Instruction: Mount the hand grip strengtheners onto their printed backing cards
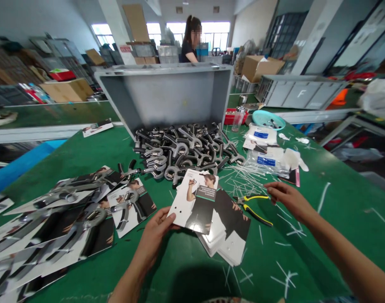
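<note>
Cards (148, 203) with grey-and-black hand grips (138, 208) on them cover the left side of the green table (338, 176) as I watch through the head camera; their print is too small for me to read. Next along, my left hand (159, 227) grips one card (201, 212) by its lower left corner, thumb on top, fingers underneath. That card, with two small holes, shows a person squeezing a hand grip; several lines of white capitals cross its dark part, too blurred for me to make out. Behind it, loose hand grips lie heaped at the mouth of a tipped grey crate (167, 97). Just right of the held card, and partly under it, is a stack of cards (232, 210). Yellow-and-black pliers (258, 216) lie beside the stack, near scattered white ties (243, 179). My right hand (284, 198) hovers above the plier handles, fingertips bunched; I can't tell whether they pinch a tie. Beyond sit clear bags (254, 162) with blue labels, their lettering illegible. Farthest right, another grey crate (281, 92) bears a white "F".
</note>
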`<state>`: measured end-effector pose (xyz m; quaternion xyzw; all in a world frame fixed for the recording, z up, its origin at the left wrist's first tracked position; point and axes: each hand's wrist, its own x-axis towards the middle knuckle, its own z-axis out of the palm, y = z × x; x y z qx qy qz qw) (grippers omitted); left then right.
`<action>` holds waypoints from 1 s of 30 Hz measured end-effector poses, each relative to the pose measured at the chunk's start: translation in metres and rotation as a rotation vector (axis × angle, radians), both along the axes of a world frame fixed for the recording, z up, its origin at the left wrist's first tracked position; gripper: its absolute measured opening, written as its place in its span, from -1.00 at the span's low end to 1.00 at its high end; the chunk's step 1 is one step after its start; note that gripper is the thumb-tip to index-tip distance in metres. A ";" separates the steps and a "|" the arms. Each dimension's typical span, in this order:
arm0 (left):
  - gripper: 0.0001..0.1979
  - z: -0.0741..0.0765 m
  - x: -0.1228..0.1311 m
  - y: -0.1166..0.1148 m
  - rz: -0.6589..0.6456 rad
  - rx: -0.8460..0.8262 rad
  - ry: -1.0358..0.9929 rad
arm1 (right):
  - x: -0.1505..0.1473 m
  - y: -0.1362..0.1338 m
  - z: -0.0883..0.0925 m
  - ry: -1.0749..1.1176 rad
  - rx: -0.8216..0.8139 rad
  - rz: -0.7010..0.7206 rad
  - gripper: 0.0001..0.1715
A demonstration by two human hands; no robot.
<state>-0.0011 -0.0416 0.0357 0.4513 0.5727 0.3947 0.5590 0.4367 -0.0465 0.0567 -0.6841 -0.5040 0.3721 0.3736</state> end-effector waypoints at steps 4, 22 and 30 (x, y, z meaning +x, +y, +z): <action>-0.61 0.027 0.015 0.000 0.068 0.609 0.578 | -0.076 -0.002 0.036 0.116 0.018 0.222 -0.66; -0.82 0.039 0.043 -0.033 -0.094 0.335 0.231 | -0.211 0.018 0.028 0.676 -0.181 0.580 -0.64; -0.54 0.007 0.026 -0.036 0.017 -0.024 -0.024 | -0.213 0.014 0.009 0.750 -0.250 0.460 -0.63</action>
